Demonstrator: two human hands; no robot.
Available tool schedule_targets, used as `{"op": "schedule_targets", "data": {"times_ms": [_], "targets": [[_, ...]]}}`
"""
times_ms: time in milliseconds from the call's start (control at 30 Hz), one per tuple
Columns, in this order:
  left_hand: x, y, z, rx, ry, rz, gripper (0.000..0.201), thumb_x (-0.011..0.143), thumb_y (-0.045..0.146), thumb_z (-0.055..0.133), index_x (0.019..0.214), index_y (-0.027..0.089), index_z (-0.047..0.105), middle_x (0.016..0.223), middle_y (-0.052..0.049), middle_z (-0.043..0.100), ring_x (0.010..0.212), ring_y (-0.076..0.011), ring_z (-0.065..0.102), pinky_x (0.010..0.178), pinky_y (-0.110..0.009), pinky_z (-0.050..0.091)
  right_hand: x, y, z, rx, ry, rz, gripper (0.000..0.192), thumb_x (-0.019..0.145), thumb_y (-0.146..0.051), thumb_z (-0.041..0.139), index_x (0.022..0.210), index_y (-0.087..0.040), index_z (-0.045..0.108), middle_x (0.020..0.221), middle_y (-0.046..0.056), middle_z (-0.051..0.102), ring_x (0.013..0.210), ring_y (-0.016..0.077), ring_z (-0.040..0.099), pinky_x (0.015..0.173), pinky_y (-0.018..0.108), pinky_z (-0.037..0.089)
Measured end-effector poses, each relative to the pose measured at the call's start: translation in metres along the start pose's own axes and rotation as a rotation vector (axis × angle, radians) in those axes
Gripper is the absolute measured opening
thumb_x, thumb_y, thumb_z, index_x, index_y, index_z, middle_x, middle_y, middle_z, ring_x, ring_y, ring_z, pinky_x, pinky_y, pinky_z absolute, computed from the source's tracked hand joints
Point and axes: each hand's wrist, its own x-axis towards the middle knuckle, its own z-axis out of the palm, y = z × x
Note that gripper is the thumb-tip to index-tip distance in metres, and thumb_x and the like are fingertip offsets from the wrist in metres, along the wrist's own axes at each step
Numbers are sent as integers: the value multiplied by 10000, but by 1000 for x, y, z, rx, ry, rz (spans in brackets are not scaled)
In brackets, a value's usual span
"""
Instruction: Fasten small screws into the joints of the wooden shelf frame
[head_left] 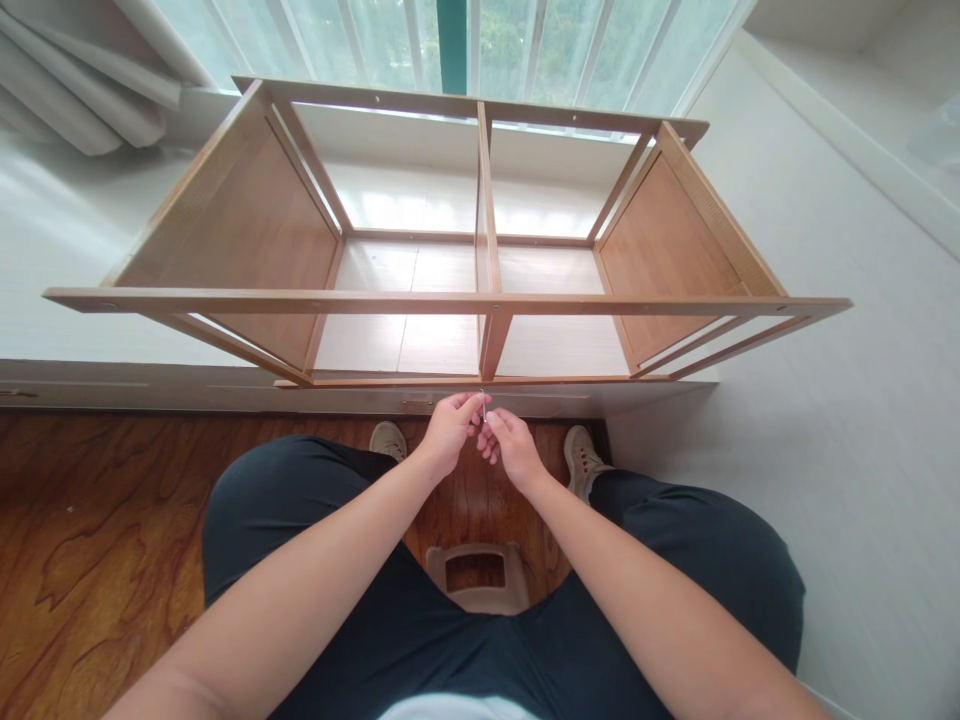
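Observation:
My left hand [448, 428] and my right hand [510, 445] meet just below the near edge of a wooden shelf frame [450, 301]. Together their fingertips pinch a small metal screw [484, 404], held upright between them. The frame lies on its side on a white window ledge [67, 240], with two open bays split by a central wooden divider [486, 215]. The hands sit right under the foot of that divider. I am seated, with my knees in dark trousers spread to either side.
A small beige stool [477, 578] shows between my legs on the wooden floor [90, 540]. My two shoes [388, 438] rest against the ledge base. A window with white bars [450, 40] lies beyond the frame, and a white wall [862, 420] rises at right.

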Motion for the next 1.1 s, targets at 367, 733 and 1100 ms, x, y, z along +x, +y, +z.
{"op": "schedule_targets", "data": {"times_ms": [367, 733, 1100], "targets": [[0, -1, 0, 5, 15, 22, 342, 707, 430, 787, 848, 121, 746, 613, 19, 503, 556, -84, 434, 495, -199, 324, -10, -5, -1, -232, 129, -191, 313, 958, -482, 538, 790, -220, 560, 627, -27, 580, 537, 129, 527, 544, 249, 433], [0, -1, 0, -89, -6, -28, 392, 666, 440, 819, 880, 120, 744, 652, 23, 510, 606, -92, 471, 528, -204, 372, -14, -9, -2, -457, 148, -294, 262, 981, -417, 512, 823, -220, 583, 651, -19, 591, 584, 148, 552, 603, 258, 437], [1, -3, 0, -113, -25, -25, 438, 659, 455, 847, 895, 105, 731, 640, 29, 500, 588, -89, 466, 509, -204, 371, -7, -3, -1, -199, 91, -162, 277, 978, -447, 522, 826, -221, 566, 625, -33, 569, 526, 127, 525, 516, 235, 422]]}}
